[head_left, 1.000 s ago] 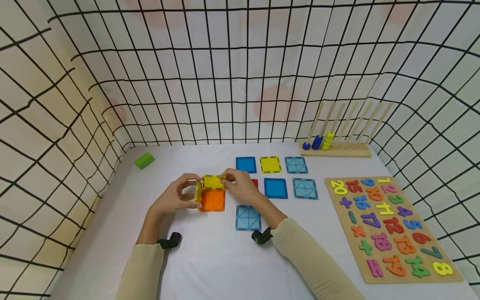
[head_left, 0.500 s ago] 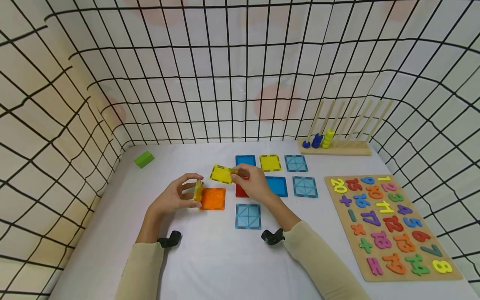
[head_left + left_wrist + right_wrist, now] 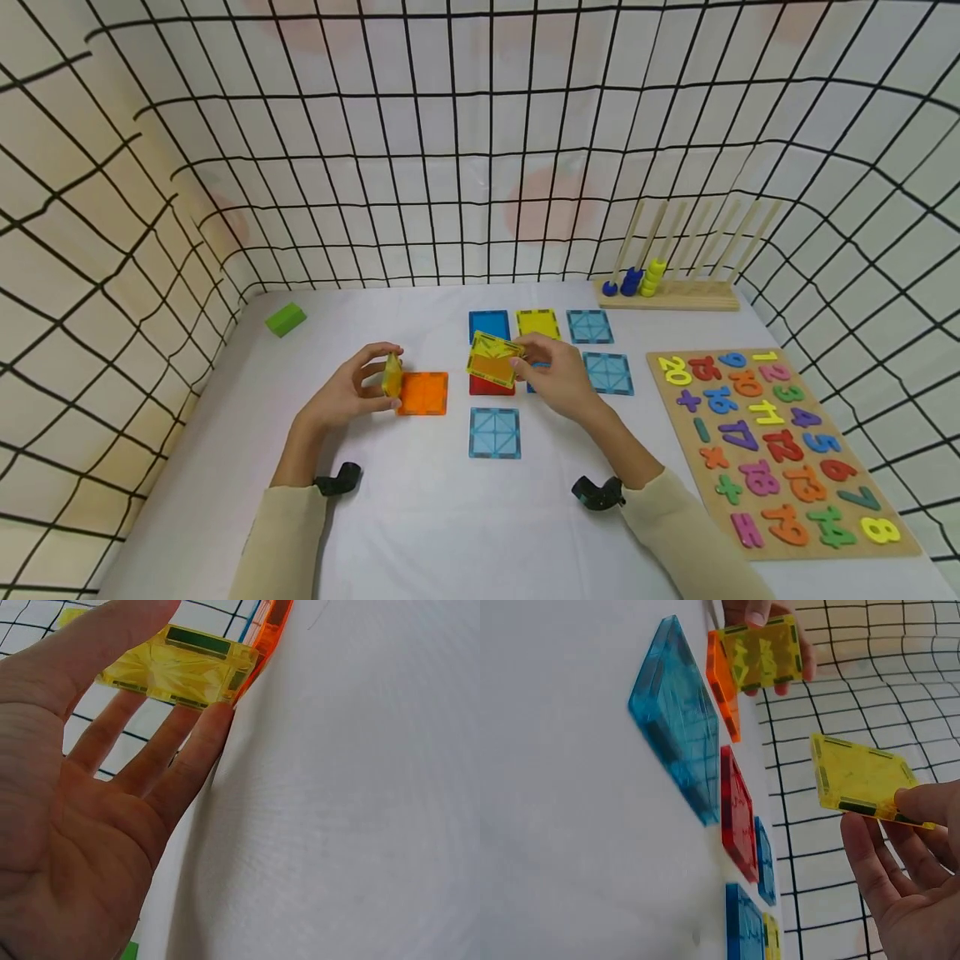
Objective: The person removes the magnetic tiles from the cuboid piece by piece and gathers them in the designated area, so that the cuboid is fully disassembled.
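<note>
My left hand [image 3: 348, 387] holds a translucent yellow square magnetic tile [image 3: 180, 664] between thumb and fingers. That tile stands upright along the left edge of an orange tile [image 3: 423, 393], which lies flat on the table. My right hand [image 3: 561, 377] pinches a second yellow magnetic tile [image 3: 866, 776] by its right side. In the head view this one is tilted and overlaps a red tile [image 3: 739, 814] and part of a dark blue tile [image 3: 488, 321]. The right wrist view shows it raised off the table.
A light blue tile [image 3: 495, 433] lies nearest on the white table. Further flat tiles include a yellow one [image 3: 538, 322] and light blue ones [image 3: 590, 326] behind. A green block [image 3: 286, 319] lies far left. A peg abacus [image 3: 675, 296] and a number board [image 3: 787, 454] occupy the right.
My right hand has pulled its yellow tile away from above the orange tile, moving right until it overlaps the red one. The left hand keeps its tile upright in nearly the same place.
</note>
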{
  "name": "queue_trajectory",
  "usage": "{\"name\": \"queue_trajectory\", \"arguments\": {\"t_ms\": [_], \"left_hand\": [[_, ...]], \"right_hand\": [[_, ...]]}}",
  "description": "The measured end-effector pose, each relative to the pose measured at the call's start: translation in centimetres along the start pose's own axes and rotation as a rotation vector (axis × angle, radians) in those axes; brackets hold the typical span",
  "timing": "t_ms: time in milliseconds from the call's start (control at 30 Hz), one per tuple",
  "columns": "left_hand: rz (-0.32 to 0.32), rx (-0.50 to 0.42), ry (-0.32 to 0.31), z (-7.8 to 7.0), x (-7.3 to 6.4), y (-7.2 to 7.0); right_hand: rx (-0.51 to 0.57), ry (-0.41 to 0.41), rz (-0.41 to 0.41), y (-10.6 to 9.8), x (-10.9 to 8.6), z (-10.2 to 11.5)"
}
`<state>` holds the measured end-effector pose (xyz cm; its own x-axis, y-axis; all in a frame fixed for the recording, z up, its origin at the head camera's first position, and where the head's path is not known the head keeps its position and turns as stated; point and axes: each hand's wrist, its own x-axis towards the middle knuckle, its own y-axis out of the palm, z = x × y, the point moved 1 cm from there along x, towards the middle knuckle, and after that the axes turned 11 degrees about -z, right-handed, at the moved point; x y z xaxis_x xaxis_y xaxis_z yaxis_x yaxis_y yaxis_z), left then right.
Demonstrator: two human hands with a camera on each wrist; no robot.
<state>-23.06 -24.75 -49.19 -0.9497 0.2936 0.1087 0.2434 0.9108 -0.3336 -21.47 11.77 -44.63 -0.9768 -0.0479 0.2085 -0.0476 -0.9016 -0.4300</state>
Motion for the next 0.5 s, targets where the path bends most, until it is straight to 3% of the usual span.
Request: {"name": "queue_trajectory", "arguments": {"t_ms": [200, 500], "left_hand": [[-0.006, -0.001, 0.005, 0.1, 0.0, -0.1], [-0.004, 0.003, -0.003, 0.5, 0.2, -0.1]], "right_hand": [[-0.034, 0.016, -0.014, -2.6, -1.5, -0.8], [-0.073, 0.043, 0.036, -5.1, -3.8, -2.8]]}}
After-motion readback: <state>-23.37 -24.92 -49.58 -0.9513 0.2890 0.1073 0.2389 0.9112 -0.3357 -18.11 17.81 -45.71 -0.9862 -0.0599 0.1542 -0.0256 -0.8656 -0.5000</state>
